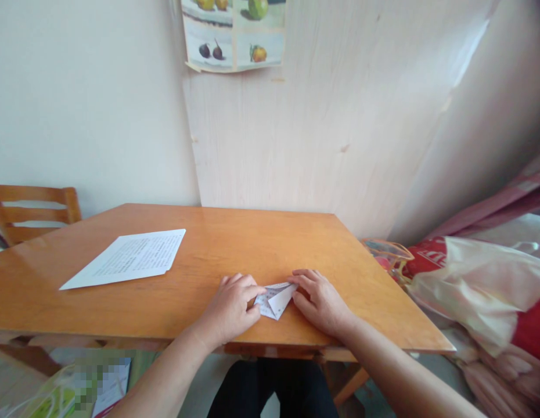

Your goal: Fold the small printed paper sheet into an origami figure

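A small folded sheet of printed paper (276, 301) lies on the wooden table (252, 244) near its front edge, with one plain white flap folded over the print and a corner pointing toward me. My left hand (236, 305) grips its left edge between thumb and fingers. On the other side, my right hand (317, 299) has its fingertips closed on the upper right corner of the paper. Parts of both edges are hidden under my fingers.
A stack of printed sheets (130, 258) rests on the table at the left. Behind it stands a wooden chair (35, 212). Plastic bags (479, 284) are piled beyond the table's right edge. A fruit poster (235, 35) hangs on the wall behind.
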Demonstrator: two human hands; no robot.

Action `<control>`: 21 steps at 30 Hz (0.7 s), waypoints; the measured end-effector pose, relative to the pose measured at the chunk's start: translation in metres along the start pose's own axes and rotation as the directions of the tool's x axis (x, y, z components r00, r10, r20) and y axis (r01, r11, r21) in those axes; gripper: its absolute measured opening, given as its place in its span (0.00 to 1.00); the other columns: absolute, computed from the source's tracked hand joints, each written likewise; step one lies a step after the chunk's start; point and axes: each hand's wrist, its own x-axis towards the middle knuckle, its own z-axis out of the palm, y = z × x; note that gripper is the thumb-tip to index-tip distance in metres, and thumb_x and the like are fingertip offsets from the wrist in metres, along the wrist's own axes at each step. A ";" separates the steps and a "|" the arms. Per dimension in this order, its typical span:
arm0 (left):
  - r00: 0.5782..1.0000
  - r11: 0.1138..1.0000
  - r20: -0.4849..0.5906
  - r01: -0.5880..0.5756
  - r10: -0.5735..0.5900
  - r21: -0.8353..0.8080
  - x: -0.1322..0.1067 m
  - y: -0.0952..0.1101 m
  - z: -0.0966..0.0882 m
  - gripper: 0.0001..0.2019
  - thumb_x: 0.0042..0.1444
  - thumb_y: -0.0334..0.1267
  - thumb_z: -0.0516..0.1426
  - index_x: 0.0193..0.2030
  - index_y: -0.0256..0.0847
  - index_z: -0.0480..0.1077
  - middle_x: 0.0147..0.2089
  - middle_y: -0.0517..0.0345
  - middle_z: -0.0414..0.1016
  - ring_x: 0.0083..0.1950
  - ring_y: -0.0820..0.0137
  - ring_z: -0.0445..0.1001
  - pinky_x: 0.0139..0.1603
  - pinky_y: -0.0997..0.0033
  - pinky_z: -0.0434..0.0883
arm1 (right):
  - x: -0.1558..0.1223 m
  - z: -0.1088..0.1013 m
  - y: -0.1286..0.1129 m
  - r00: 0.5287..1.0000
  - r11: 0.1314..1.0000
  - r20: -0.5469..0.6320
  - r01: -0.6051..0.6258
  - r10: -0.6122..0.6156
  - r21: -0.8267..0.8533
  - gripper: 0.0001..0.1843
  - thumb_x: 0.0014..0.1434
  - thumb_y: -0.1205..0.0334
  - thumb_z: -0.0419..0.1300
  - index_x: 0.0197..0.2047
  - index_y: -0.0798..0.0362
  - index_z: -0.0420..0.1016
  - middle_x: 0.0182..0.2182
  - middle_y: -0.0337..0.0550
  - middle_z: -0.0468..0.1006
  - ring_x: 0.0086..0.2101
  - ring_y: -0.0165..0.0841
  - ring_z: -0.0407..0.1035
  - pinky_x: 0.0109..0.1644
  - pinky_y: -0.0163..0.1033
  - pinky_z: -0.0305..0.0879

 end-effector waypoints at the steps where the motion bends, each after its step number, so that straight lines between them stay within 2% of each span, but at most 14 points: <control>1: 1.000 1.000 0.008 0.007 -0.007 -0.007 0.001 0.000 0.000 0.17 0.57 0.32 0.58 0.52 0.48 0.77 0.44 0.55 0.75 0.49 0.60 0.70 0.51 0.59 0.63 | 0.000 -0.001 -0.001 1.000 1.000 0.004 0.003 -0.003 -0.003 0.15 0.62 0.68 0.57 0.51 0.52 0.78 0.50 0.50 0.77 0.49 0.40 0.70 0.56 0.47 0.66; 6: 0.999 0.999 0.035 0.026 -0.025 -0.023 0.004 0.003 0.002 0.17 0.60 0.32 0.55 0.53 0.47 0.76 0.47 0.54 0.75 0.51 0.60 0.70 0.53 0.59 0.64 | -0.001 -0.003 -0.008 0.999 0.996 -0.016 0.030 -0.031 -0.078 0.15 0.62 0.68 0.57 0.51 0.53 0.77 0.52 0.52 0.76 0.50 0.43 0.68 0.55 0.50 0.66; 12: 0.997 0.997 0.063 0.050 -0.046 -0.066 0.005 0.008 0.003 0.16 0.62 0.34 0.53 0.54 0.47 0.75 0.49 0.53 0.74 0.53 0.60 0.70 0.55 0.58 0.64 | -0.009 -0.010 -0.013 0.991 0.986 -0.046 0.118 -0.125 -0.120 0.16 0.62 0.67 0.58 0.53 0.51 0.75 0.53 0.53 0.74 0.51 0.46 0.67 0.55 0.54 0.64; 16: 0.994 0.993 0.077 0.080 -0.073 -0.088 0.004 0.008 0.003 0.20 0.59 0.37 0.57 0.58 0.46 0.72 0.50 0.52 0.73 0.55 0.58 0.69 0.57 0.57 0.65 | -0.010 -0.014 -0.018 0.985 0.980 0.009 0.174 -0.174 -0.097 0.17 0.62 0.66 0.58 0.54 0.50 0.74 0.51 0.51 0.76 0.50 0.46 0.67 0.55 0.55 0.63; 21: 0.994 0.988 0.073 0.090 -0.082 -0.123 0.004 0.003 0.006 0.23 0.56 0.36 0.58 0.60 0.47 0.70 0.53 0.53 0.72 0.57 0.58 0.69 0.58 0.57 0.65 | -0.005 -0.016 -0.021 0.976 0.974 0.110 0.200 -0.189 -0.103 0.18 0.63 0.65 0.58 0.56 0.51 0.73 0.53 0.50 0.76 0.53 0.46 0.65 0.58 0.53 0.62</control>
